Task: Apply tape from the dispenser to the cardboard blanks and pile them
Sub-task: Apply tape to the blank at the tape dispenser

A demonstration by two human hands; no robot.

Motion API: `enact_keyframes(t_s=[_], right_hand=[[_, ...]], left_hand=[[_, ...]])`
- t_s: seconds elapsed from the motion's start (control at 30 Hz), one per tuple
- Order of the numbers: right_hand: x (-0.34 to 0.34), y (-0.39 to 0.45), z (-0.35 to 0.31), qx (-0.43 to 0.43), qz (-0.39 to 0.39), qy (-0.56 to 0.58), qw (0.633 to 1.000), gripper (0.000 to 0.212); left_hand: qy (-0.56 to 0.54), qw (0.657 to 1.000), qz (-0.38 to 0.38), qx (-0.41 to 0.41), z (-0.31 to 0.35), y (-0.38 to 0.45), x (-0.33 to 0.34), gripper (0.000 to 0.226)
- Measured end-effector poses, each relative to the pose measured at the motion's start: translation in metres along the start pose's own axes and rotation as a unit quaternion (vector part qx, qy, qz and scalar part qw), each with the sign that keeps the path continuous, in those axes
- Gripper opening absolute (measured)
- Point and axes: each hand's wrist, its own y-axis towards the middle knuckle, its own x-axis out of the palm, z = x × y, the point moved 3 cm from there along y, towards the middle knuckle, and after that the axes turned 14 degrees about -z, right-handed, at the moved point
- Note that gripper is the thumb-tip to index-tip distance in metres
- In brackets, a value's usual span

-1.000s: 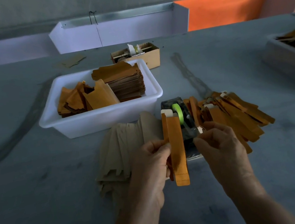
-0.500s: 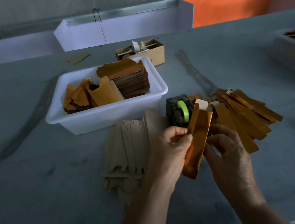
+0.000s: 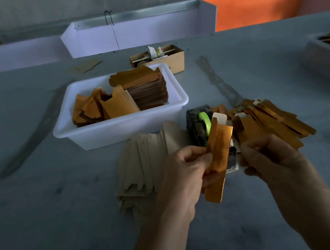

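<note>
Taping step in hand. The left hand [image 3: 183, 171] pinches a folded orange blank [image 3: 218, 155] along its left edge and holds it tilted above the counter [image 3: 44, 202], just in front of the tape dispenser [image 3: 199, 126] with its green roll. The right hand [image 3: 268, 158] has its fingers curled just right of the blank, at the dispenser's near end; whether it holds a strip of tape cannot be told. Untaped pale blanks [image 3: 144, 164] lie fanned left of the dispenser; finished orange blanks [image 3: 267, 120] are piled to its right. A white tub [image 3: 118, 128] of further blanks stands behind. Judged next move: press tape across the blank's seam, then lay the blank on the right-hand pile.
</note>
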Motion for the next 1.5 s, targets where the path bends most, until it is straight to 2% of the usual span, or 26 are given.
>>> enact_keyframes(t_s=[0.1, 0.17, 0.33, 0.5, 0.83, 1.13, 1.23, 1.33, 1.43, 1.5], right_hand=[[0.008, -0.001, -0.016, -0.015, -0.104, -0.033, 0.994, 0.01], [0.012, 0.0, -0.023, -0.04, -0.125, -0.079, 0.988, 0.013], [0.017, 0.005, -0.023, -0.038, -0.125, -0.205, 0.97, 0.017], [0.018, 0.007, -0.022, -0.033, -0.125, -0.233, 0.964, 0.021], [0.017, 0.012, -0.025, -0.018, -0.076, -0.272, 0.959, 0.026], [0.029, 0.007, -0.031, -0.008, -0.029, -0.389, 0.921, 0.023], [0.031, 0.007, -0.035, 0.004, -0.009, -0.404, 0.915, 0.025], [0.029, 0.01, -0.038, 0.017, -0.003, -0.408, 0.913, 0.035], [0.023, 0.012, -0.034, 0.025, -0.01, -0.403, 0.915, 0.057], [0.022, 0.012, -0.026, 0.02, -0.027, -0.349, 0.936, 0.057]], left_hand=[[-0.008, 1.0, -0.002, -0.001, 0.004, -0.006, 0.0, 0.007], [-0.006, 1.0, 0.004, 0.008, 0.007, -0.009, -0.001, 0.007], [0.014, 1.0, 0.008, 0.009, 0.008, -0.013, 0.0, 0.008], [0.0, 1.0, -0.006, -0.001, 0.007, -0.014, 0.0, 0.007], [-0.019, 0.999, -0.046, -0.021, 0.011, -0.018, 0.002, 0.009], [0.033, 0.998, 0.043, 0.022, 0.006, -0.02, 0.006, 0.02], [0.135, 0.984, 0.093, 0.074, 0.01, -0.023, 0.01, 0.023], [0.211, 0.96, 0.144, 0.117, 0.012, -0.026, 0.012, 0.015], [0.196, 0.961, 0.154, 0.122, 0.013, -0.027, 0.009, 0.012], [0.188, 0.965, 0.14, 0.113, 0.014, -0.027, 0.008, 0.013]])
